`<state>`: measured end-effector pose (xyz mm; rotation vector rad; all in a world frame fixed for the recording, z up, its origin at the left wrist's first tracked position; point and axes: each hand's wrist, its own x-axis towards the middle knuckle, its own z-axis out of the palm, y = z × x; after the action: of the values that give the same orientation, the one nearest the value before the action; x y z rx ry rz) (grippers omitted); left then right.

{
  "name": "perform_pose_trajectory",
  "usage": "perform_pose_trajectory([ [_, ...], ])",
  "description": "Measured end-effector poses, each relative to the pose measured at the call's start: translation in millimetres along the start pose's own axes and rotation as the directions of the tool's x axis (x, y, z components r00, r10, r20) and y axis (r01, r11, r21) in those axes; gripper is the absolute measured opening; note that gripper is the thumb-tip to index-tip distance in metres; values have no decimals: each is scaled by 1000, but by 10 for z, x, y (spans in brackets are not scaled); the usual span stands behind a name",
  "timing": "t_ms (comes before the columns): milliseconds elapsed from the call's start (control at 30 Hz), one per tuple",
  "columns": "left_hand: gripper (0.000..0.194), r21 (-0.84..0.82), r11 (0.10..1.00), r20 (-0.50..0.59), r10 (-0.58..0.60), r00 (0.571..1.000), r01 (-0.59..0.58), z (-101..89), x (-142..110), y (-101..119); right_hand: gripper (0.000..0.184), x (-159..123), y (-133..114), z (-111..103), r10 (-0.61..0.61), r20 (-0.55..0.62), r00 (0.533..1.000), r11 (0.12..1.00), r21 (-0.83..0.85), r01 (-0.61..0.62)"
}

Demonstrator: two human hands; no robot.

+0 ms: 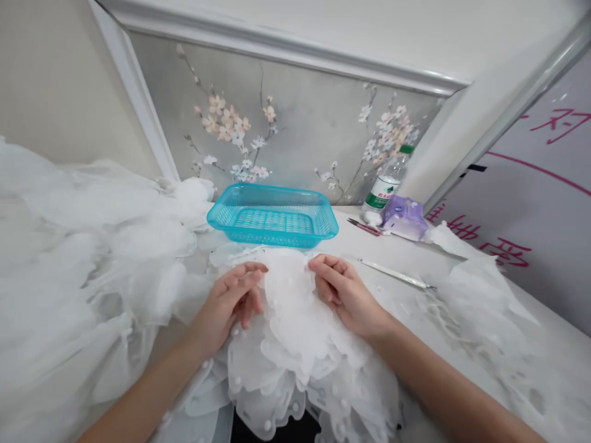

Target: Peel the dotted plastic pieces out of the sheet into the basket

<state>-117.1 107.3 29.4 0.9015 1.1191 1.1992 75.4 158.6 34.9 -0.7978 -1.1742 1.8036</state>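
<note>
A pile of thin, white, translucent sheets with wavy edges (295, 344) spreads across the table's near side and hangs over its edge. Small white round spots show on several of them. My left hand (237, 294) has thumb and forefinger together at the left edge of the top white sheet (289, 277), its other fingers loosely curled. On the opposite edge, my right hand (339, 286) pinches the same sheet, fingers folded in. The sheet lies between both hands, just in front of a blue plastic basket (272, 237).
Big heaps of white sheeting (69, 258) fill the left side. Toward the right are a white pen-like tool (394, 274), dark-tipped tweezers or snips (364, 226), a water bottle (383, 187), a purple wipes pack (405, 216) and more white sheeting (489, 295). A framed flower panel (300, 135) stands behind.
</note>
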Motion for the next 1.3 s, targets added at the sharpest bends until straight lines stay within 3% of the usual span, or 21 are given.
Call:
perform_pose_trajectory([
  [100, 43, 77, 997, 45, -7, 999, 4, 6, 2, 2, 26, 29, -8, -12, -6, 0, 1000, 1000, -25, 6],
  [167, 34, 115, 993, 33, -30, 999, 26, 23, 13, -3, 28, 40, -1, -23, -10, -8, 1000, 1000, -30, 10],
  [300, 20, 65, 997, 7, -46, 999, 45, 50, 29, 1, 28, 23, 5, -45, -18, 29, 999, 996, -83, 20],
  [533, 21, 0, 998, 31, -60, 998, 60, 60, 37, 21, 27, 14, 2, -54, -42, 76, 996, 993, -106, 50],
  [800, 17, 7, 1000, 41, -5, 999, 4, 42, 24, 6, 22, -7, 3, -65, -47, 102, 994, 994, -93, 57],
  [933, 24, 50, 998, 65, 41, 997, -44, 36, -9, 113, 24, -37, -23, -87, -107, 133, 985, 988, -93, 119],
  [1067, 20, 162, 979, 21, 119, 993, -121, 86, -61, 277, 19, -54, -159, -91, -194, 193, 962, 959, -170, 227],
  [1167, 14, 148, 975, -31, 175, 984, -168, 133, -118, 368, 11, -91, -326, -67, -206, 213, 955, 930, -260, 259],
  [1300, 10, 95, 973, 27, 210, 977, -212, 180, -203, 458, 12, -185, -518, -13, -203, 220, 954, 896, -351, 271],
])
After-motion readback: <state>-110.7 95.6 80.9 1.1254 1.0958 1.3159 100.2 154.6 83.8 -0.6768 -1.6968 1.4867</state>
